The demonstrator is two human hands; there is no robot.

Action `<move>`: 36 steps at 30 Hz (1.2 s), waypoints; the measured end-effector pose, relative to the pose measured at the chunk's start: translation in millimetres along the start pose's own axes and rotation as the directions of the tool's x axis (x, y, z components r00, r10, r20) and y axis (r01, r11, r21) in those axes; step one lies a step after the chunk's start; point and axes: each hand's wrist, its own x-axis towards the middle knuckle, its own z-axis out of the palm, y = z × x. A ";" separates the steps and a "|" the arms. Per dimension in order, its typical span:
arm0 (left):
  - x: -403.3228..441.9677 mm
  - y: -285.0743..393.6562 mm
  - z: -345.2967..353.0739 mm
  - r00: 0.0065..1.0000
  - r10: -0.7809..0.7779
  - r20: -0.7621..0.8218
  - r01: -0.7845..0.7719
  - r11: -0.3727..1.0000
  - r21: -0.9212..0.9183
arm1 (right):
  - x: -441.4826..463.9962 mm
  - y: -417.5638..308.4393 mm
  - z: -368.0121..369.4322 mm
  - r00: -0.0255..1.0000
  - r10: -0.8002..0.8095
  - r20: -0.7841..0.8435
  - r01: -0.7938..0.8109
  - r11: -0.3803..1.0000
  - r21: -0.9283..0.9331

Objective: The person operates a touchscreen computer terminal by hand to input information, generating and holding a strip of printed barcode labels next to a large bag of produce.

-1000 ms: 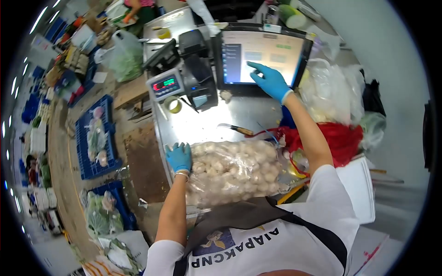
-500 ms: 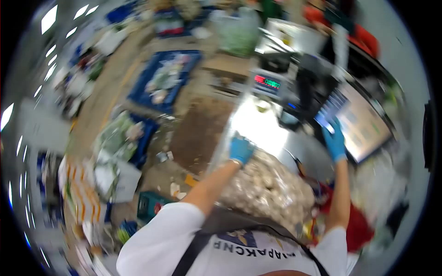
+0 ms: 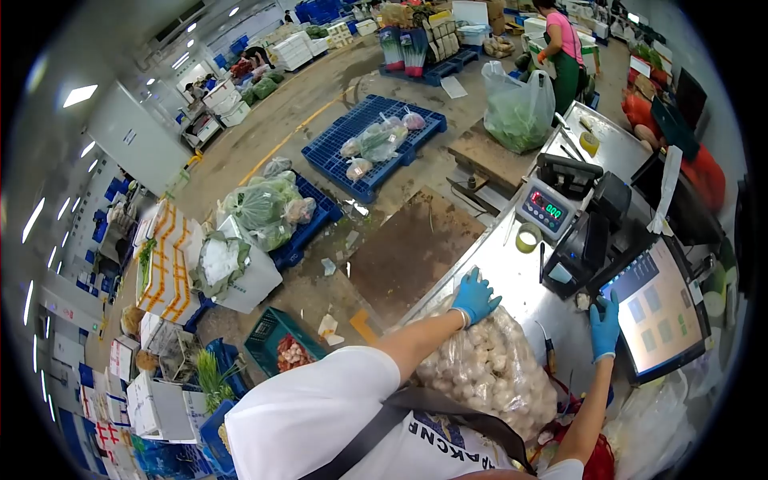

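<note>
My left hand [image 3: 476, 297], in a blue glove, lies with its fingers spread on the upper end of a clear plastic bag [image 3: 488, 360] full of pale bulbs that look like garlic. The bag rests on the metal counter [image 3: 500, 260] against my body. At the left edge of a touchscreen monitor [image 3: 658, 308] is my right hand [image 3: 606, 326], gloved in blue, fingers stretched out and holding nothing. Its fingertips reach the screen's lit side; whether they press it I cannot tell. Between the hands lies a tool with a thin curved blade and dark handle [image 3: 550, 352].
A scale display [image 3: 546, 208] reads zeros, with a tape roll [image 3: 528, 238] and a black printer-like device [image 3: 576, 252] beside it. Left of the counter are blue pallets [image 3: 320, 152], foam boxes [image 3: 248, 276] and a green crate [image 3: 264, 336]. A co-worker [image 3: 564, 52] stands at the back.
The view has swung and sharpened, showing more of the room to the left. My left hand stays on the bag; my right hand is now lower along the screen's left edge.
</note>
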 end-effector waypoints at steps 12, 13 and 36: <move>8.4 -1.3 17.2 0.981 0.130 -0.144 -0.115 0.987 0.109 | 10.6 -17.7 -40.5 0.976 0.216 0.016 -0.207 0.950 -0.232; 10.6 -2.9 20.2 0.988 0.116 -0.100 -0.110 0.992 0.068 | 15.8 -19.9 -46.2 0.975 0.224 0.013 -0.213 0.943 -0.255; 10.6 2.2 11.8 0.993 0.109 -0.049 -0.109 0.994 0.006 | 119.5 -3.7 -45.1 0.988 0.040 -0.146 -0.105 0.875 -0.473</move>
